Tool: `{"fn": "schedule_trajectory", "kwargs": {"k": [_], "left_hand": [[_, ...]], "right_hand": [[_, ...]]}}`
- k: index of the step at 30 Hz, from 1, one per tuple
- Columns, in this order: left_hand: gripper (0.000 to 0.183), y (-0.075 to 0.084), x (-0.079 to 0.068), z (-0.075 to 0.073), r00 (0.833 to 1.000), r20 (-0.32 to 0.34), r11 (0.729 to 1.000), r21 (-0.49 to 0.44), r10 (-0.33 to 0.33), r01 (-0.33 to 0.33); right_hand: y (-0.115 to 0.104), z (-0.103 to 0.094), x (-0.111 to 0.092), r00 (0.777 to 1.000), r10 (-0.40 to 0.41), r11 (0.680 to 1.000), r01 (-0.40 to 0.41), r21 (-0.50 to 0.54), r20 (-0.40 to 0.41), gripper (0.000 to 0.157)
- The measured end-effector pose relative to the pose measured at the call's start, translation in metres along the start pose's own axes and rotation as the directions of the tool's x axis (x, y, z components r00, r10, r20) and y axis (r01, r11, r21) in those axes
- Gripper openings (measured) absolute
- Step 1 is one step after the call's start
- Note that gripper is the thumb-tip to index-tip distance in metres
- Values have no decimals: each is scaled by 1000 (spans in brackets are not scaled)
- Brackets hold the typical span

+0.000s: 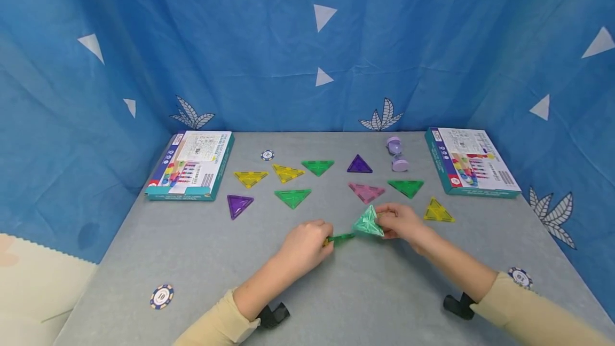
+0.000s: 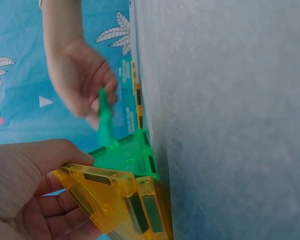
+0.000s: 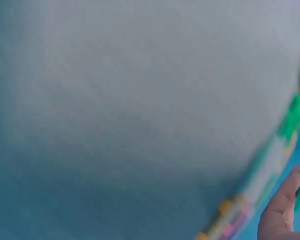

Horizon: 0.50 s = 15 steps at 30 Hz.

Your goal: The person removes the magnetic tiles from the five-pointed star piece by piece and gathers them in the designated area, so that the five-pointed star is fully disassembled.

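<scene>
My left hand (image 1: pixel 305 243) grips a yellow triangular magnetic tile (image 2: pixel 104 197), thumb on its upper edge. Joined to it are a second yellow tile (image 2: pixel 154 210) and a green triangular tile (image 2: pixel 124 157), close over the table in the left wrist view. In the head view my fingers hide most of the yellow. My right hand (image 1: pixel 401 224) pinches another green triangular tile (image 1: pixel 368 222), held tilted with its face to the head camera. Its left corner overlaps the tip of the joined green tile (image 1: pixel 342 238) in that view.
On the grey table (image 1: pixel 192 255) beyond my hands lie several loose triangular tiles, such as a pink one (image 1: pixel 367 192) and a purple one (image 1: pixel 239 205). Two boxes (image 1: pixel 194 164) (image 1: pixel 473 162) flank them. A lilac hourglass-like item (image 1: pixel 397 154) and poker chips (image 1: pixel 162 297) lie about.
</scene>
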<state>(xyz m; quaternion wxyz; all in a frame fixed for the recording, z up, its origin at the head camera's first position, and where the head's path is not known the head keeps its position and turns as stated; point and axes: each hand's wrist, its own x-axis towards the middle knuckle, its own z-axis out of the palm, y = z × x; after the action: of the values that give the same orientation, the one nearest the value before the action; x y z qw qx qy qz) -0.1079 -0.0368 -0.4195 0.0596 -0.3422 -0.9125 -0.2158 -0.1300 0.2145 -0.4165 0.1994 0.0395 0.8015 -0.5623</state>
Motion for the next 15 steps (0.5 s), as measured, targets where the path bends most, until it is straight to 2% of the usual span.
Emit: {"fn": "schedule_trajectory", "kwargs": {"k": [2, 5, 11, 15], "left_hand": [[22, 0, -1, -1, 1000, 2, 1000, 4, -1, 1], [24, 0, -1, -2, 1000, 2, 1000, 22, -4, 3], [25, 2, 1, -1, 1000, 26, 999, 50, -13, 12], [21, 3, 1, -1, 999, 36, 999, 50, -8, 6]], "right_hand": [[-10, -4, 8, 999, -51, 999, 51, -6, -2, 43], [-24, 3, 27, 996, -86, 996, 86, -25, -1, 43], [-36, 34, 74, 1000, -23, 999, 23, -47, 5, 39], [-39, 45, 94, 1000, 18, 998, -17, -55, 13, 38]]}}
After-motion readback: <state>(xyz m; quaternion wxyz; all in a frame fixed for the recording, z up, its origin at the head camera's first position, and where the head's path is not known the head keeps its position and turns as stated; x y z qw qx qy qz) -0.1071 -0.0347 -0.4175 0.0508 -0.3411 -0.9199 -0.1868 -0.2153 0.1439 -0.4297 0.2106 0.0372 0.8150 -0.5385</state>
